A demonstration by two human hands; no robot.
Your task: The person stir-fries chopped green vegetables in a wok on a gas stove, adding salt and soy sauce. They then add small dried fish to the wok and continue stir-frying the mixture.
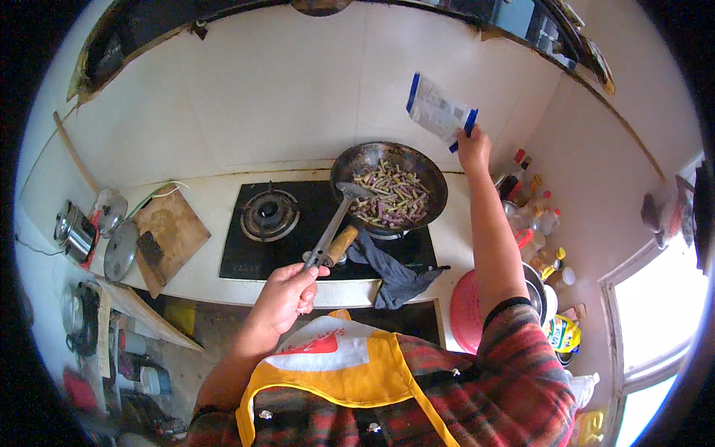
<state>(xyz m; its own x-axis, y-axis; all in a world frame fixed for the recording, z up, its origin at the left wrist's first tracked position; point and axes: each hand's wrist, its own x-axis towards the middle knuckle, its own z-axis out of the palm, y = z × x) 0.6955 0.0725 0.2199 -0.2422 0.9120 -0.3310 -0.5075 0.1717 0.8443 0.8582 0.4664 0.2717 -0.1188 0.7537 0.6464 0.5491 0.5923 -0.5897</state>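
My left hand (287, 296) grips the end of a metal wok spatula (335, 223). Its blade rests at the left side of a dark wok (435, 184), touching a heap of chopped purple and green beans (391, 195). The wok sits on the right burner of a black gas hob (307, 223), with its wooden handle (342, 246) towards me. Above the wok's far right side, my right hand (475, 148) holds a pale plastic packet (438, 109) with blue ends by its lower right edge. The packet is tilted, and its contents cannot be made out.
A dark cloth (391, 271) hangs over the counter's front edge. Left of the hob lie a wooden cutting board (179, 223) and pot lids (120, 251). Several bottles (536, 207) crowd the right wall, near a pink basin (466, 313). A shelf (223, 19) overhangs the back.
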